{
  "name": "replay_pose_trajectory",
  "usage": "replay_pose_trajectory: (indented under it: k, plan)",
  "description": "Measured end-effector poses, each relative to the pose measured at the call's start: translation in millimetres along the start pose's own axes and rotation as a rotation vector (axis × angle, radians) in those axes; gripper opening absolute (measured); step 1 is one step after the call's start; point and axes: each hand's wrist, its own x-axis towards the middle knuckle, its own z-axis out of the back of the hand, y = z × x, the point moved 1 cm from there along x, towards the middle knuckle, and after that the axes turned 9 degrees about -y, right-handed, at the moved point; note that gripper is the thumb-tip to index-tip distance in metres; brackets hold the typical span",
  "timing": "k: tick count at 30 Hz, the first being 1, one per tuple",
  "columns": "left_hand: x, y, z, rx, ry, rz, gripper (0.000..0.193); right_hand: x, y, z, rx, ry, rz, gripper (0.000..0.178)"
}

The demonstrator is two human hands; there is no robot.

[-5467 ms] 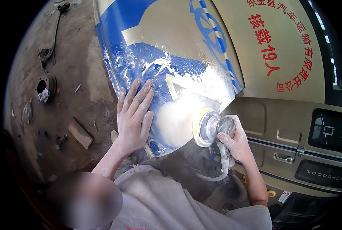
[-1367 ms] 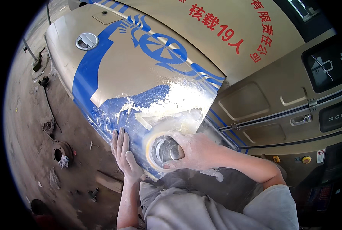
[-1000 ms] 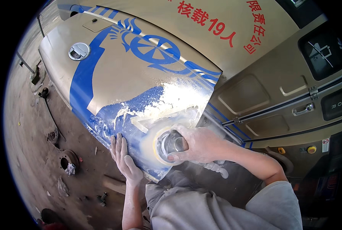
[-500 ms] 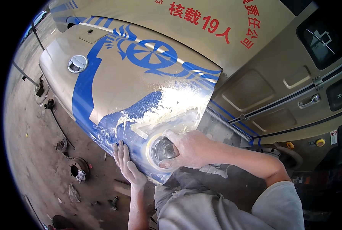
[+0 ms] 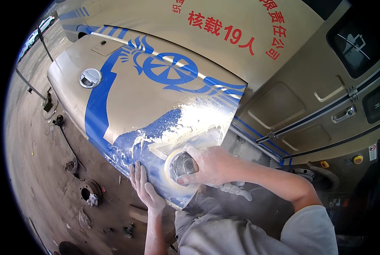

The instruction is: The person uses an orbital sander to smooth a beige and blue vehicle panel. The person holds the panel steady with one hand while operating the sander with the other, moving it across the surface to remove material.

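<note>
My right hand [image 5: 209,163] grips a round air sander [image 5: 179,168] and presses its disc on the lower corner of a beige vehicle panel [image 5: 126,102] with blue stripes. White filler dust covers the panel around the disc. My left hand [image 5: 145,191] lies flat, fingers spread, on the panel's lower edge just left of the sander. An air hose fitting [image 5: 237,191] hangs from the tool below my right wrist.
The panel belongs to a beige bus body with red lettering and a door handle [image 5: 342,114] at right. On the dirt floor at left lie a metal hub [image 5: 90,193], small parts and a rod [image 5: 66,136]. A round fuel-cap recess [image 5: 90,77] sits upper left.
Since the earliest frame the sander moved from the panel's right edge to its lower corner, and my left hand slid down to the bottom edge. My view has shifted slightly in the last second.
</note>
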Motion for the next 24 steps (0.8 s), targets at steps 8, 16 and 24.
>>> replay_pose_trajectory:
  k: [8,16,24]
  plan:
    - [4,-8,-1,0.128,0.098,-0.069,0.054,-49,-150,42,0.234,-0.329,-0.461,0.101]
    - [44,-42,12,0.294,0.793,-0.580,0.074,-186,-184,-19,0.316,-1.060,-0.570,0.099]
    - [74,-112,-102,0.215,1.183,-0.816,0.098,-239,-183,-115,0.537,-1.499,-0.435,0.116]
